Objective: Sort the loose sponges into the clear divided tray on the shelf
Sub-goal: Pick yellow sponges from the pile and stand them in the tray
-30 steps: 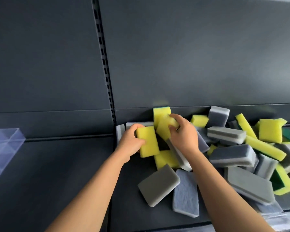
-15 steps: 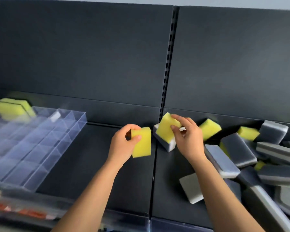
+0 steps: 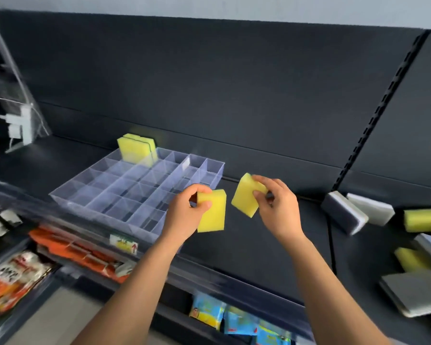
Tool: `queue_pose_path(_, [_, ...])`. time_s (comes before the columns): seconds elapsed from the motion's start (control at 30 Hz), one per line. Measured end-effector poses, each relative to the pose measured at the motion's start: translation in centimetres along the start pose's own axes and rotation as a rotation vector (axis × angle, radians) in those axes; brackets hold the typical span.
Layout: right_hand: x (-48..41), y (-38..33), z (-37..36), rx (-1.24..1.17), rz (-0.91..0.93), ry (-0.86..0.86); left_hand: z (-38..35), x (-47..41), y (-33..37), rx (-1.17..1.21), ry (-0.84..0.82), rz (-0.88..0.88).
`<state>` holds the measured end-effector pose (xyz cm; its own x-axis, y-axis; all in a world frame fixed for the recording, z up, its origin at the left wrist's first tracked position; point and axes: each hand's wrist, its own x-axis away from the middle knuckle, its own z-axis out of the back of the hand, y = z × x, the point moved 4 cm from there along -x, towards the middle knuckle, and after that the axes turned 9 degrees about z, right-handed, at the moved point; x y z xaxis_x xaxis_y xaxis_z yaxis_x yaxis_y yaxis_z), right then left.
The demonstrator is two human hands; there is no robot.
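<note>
My left hand (image 3: 187, 210) grips a yellow sponge (image 3: 213, 215) upright, just right of the clear divided tray (image 3: 90, 200) that sits on the dark shelf. My right hand (image 3: 276, 205) pinches a second yellow sponge (image 3: 245, 197), tilted, held above the shelf to the right of the tray. A few yellow sponges (image 3: 136, 149) stand upright in the tray's far compartments. Its other compartments look bare. Loose grey and yellow sponges (image 3: 343, 212) lie in a heap at the right edge.
The dark back panel (image 3: 234, 95) rises behind the shelf, with a slotted upright (image 3: 373, 115) at the right. Below the shelf edge lie orange packets (image 3: 75, 250) and blue packets (image 3: 234, 319). A clear holder (image 3: 20, 120) stands at the far left.
The view has swung left from the sponge heap to the tray. Both hands carried their yellow sponges leftward, and the left one now hangs beside the tray's right edge.
</note>
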<state>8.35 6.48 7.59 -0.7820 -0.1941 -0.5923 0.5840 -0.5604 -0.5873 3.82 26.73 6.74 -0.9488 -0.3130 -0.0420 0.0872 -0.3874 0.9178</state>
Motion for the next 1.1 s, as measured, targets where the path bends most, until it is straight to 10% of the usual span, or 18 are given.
queue_pose_path(1.1, [-17.5,-10.7,-29.7,-0.112,0.044,-0.196,25.0,-22.0,-10.9,-0.058,0.095,-0.014])
